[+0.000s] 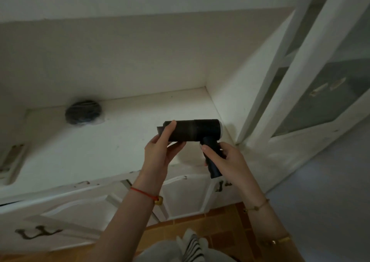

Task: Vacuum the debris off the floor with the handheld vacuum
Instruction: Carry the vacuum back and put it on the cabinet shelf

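White shelf recess (124,133), worn paint. Dark round bundle in clear plastic (83,112) at back left. Cabinet doors (80,207) below, dark metal handle (36,231). Glass-panel door (312,93) right. Orange tiles (220,221).

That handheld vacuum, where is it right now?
In the head view the handheld vacuum is held right of centre above the white counter. The left hand holds its nozzle end, the right hand its handle, beside the cabinet's right wall.
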Tool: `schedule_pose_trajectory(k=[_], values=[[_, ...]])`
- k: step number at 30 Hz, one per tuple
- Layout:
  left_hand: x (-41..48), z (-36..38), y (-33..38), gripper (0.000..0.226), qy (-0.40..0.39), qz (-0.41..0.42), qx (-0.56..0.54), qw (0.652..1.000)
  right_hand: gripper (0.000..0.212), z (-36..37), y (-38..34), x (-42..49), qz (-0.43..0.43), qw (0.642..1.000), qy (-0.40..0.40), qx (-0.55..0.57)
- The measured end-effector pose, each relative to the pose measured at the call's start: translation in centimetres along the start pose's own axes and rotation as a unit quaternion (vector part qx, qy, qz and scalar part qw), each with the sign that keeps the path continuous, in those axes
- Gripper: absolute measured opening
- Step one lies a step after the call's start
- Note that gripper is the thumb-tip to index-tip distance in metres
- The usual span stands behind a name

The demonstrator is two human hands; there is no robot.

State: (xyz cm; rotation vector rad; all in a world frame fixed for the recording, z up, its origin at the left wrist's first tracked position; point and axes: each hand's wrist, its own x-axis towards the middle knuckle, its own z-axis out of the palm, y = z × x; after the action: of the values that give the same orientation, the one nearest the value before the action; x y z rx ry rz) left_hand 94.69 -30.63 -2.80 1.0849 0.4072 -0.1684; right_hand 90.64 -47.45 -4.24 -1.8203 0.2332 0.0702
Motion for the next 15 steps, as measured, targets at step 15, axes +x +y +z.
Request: schedule_pose_trajectory(k=[15], values=[[12.4,1.1,3.3,0.026,-0.038,-0.070,-0.016,0.997,0.029,1.2,-1.6,12.9,-0.007,0.997,0.043,-0.059]])
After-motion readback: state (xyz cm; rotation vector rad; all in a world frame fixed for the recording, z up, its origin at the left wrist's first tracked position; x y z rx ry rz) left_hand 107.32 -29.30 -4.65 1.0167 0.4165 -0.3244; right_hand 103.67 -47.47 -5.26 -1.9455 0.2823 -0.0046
